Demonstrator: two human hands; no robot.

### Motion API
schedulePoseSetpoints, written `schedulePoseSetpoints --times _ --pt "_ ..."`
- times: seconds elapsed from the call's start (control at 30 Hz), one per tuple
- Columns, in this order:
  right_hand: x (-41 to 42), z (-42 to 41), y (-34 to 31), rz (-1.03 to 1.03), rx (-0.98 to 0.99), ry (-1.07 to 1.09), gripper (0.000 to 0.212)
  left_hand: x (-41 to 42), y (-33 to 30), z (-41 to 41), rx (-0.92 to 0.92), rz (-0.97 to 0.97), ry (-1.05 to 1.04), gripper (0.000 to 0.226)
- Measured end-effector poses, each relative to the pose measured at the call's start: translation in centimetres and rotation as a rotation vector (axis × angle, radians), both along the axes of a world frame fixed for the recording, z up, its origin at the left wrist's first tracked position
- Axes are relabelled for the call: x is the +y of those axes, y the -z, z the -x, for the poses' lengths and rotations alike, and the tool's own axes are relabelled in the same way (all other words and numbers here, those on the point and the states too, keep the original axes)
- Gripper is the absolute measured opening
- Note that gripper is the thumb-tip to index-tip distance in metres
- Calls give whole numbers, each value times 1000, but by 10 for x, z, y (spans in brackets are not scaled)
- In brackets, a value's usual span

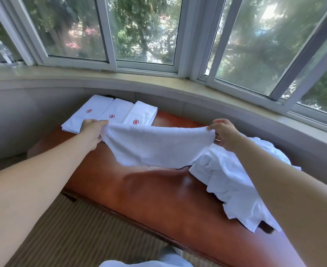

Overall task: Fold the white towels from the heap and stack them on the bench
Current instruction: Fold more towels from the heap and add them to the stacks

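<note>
A white towel [156,147] hangs stretched between my hands above the reddish wooden bench [158,191]. My left hand [92,130] pinches its left top corner and my right hand [225,133] pinches its right top corner. The towel's lower edge sags close to the bench top. At the bench's far left end lie three folded white towels [112,113] side by side, each with a red flower emblem. A heap of crumpled white towels [234,176] sits on the bench's right part, partly under my right forearm.
A curved grey wall and stone window sill [158,81] run behind the bench, with windows above. Striped carpet [72,234] covers the floor in front. Water bottles [2,51] stand on the sill at far left. White cloth shows at the bottom edge.
</note>
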State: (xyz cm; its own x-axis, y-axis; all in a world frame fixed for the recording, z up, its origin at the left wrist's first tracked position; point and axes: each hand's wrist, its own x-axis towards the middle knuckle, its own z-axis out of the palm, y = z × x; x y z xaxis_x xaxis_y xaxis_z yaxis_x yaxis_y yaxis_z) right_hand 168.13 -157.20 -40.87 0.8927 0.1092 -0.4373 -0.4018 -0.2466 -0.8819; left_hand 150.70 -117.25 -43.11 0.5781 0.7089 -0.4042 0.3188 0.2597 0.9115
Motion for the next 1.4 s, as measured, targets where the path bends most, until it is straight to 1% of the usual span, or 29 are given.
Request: schedulePoseSetpoints --times 0.07,0.13,0.2,0.23,0.27,0.3,0.33,0.37,0.43,0.53,0.63,0.7,0.77,0.8,0.87,0.93,0.97,1.0,1.03,1.07,1.1,1.13,1.17,1.23,1.3,1.37,1.4 --pt "-6 -2 -4 74 32 -148 21 3 -2 6 19 -40 53 26" --pt "-8 -6 -11 127 87 -262 18 7 -5 10 53 -12 147 17" --pt "-6 -6 -18 230 123 -401 25 12 -11 12 109 64 314 25" --pt "-4 -5 -22 345 97 -491 32 15 -14 12 155 80 428 30" --pt "0 -3 -25 488 43 -568 38 17 -15 12 216 54 544 33" --pt "3 -1 -28 623 -28 -610 42 19 -15 10 286 -12 642 37" --pt "5 3 -31 729 -103 -621 44 19 -15 8 349 -96 710 43" --pt "8 4 -33 793 -159 -617 43 19 -14 5 391 -174 744 49" --pt "13 6 -36 855 -190 -602 35 17 -11 1 427 -267 778 56" --pt "15 9 -36 981 -157 -650 24 15 -10 -2 480 -371 830 58" --pt "15 6 -32 1006 -166 -653 11 17 -6 -6 528 -597 840 55" --pt "14 2 -25 984 -209 -643 11 17 -5 -9 491 -696 807 44" --pt "13 0 -18 957 -272 -625 19 17 -3 -11 440 -799 783 16" --pt "12 -1 -14 965 -301 -631 23 16 -3 -11 423 -847 795 14" --pt "10 0 -12 1010 -321 -661 27 17 -4 -9 446 -898 826 26" --pt "9 2 -11 1014 -268 -712 27 18 -6 -7 544 -871 905 27" --pt "7 3 -10 987 -197 -737 22 17 -6 -7 629 -831 975 32" --pt "6 5 -8 951 -93 -753 12 15 -8 -5 719 -775 1044 29" --pt "4 9 -7 913 22 -762 5 15 -7 -6 813 -689 1105 20" --pt "2 12 -5 899 134 -764 21 10 -9 -2 887 -595 1153 5" --pt "-1 15 -1 881 216 -762 31 8 -8 0 956 -525 1183 17" --pt "-2 16 1 870 278 -766 35 6 -8 4 1000 -476 1191 26" --pt "-4 18 2 868 324 -768 33 5 -7 3 1037 -428 1199 33" --pt "-4 21 -1 875 372 -769 19 6 -7 4 1062 -344 1160 47" --pt "-2 21 -8 894 357 -753 12 9 -8 3 1021 -318 1083 57" --pt "-1 17 -11 874 315 -694 10 13 -7 -2 935 -335 988 58" --pt "1 14 -10 841 280 -641 9 14 -7 -5 877 -346 932 53"
